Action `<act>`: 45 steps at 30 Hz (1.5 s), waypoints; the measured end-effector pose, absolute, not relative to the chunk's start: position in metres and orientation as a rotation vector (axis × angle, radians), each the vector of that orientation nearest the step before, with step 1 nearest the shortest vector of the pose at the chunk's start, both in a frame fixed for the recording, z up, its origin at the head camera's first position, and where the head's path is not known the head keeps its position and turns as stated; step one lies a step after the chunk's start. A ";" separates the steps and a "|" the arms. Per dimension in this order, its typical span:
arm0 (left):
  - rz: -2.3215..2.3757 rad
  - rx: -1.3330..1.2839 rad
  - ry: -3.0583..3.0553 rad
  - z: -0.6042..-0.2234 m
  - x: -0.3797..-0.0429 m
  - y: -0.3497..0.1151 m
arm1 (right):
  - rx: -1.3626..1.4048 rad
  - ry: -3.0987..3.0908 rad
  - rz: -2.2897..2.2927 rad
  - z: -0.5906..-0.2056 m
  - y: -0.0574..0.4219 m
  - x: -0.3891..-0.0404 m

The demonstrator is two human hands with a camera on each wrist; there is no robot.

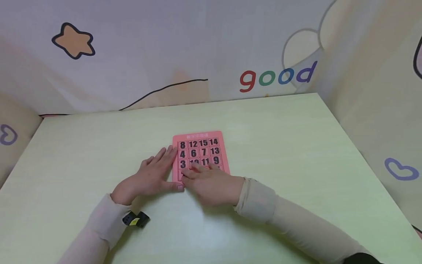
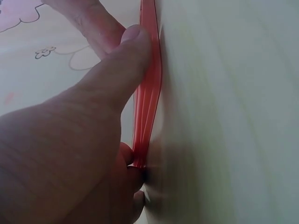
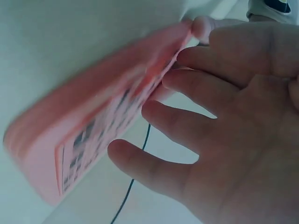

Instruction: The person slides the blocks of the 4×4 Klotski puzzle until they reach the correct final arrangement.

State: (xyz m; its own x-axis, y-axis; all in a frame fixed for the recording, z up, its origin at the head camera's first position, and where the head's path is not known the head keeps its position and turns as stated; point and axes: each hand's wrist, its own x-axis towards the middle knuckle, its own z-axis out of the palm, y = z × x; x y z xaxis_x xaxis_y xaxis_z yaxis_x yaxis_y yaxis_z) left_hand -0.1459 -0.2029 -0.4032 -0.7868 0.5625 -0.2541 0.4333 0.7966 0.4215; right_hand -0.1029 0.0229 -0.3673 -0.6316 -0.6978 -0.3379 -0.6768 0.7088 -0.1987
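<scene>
A pink number slide puzzle lies flat on the table, with black numbers on its square tiles. My left hand rests at its left side, fingers fairly straight along that edge and thumb by the near left corner. The left wrist view shows the thumb against the puzzle's side edge. Over the lower rows is my right hand, fingers spread and hiding several tiles. In the right wrist view its fingers are extended near the tile face; exact fingertip contact cannot be told.
The pale green table extends around the puzzle. Behind it hangs a printed cloth backdrop with a star and the word "good". A small black device sits at the left wrist.
</scene>
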 end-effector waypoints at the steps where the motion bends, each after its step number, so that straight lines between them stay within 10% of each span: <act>1: 0.487 0.741 2.619 -0.404 -0.145 -0.204 | -1.072 2.528 -0.068 -0.368 0.024 -0.104; 19: 0.392 0.798 2.564 -0.393 -0.179 -0.159 | -1.022 2.625 -0.081 -0.354 0.122 -0.102; 45: 0.508 0.743 2.490 -0.398 -0.176 -0.170 | -0.921 2.640 -0.099 -0.364 0.117 -0.095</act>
State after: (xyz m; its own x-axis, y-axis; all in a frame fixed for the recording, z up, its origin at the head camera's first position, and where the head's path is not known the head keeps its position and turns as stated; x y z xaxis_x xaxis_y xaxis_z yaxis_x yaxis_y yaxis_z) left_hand -0.1758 -0.1696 -0.3978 -0.7322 0.5875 -0.3446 0.4055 0.7825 0.4725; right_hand -0.0948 0.1168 -0.3635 -0.7311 -0.6149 -0.2957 -0.5911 0.7872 -0.1756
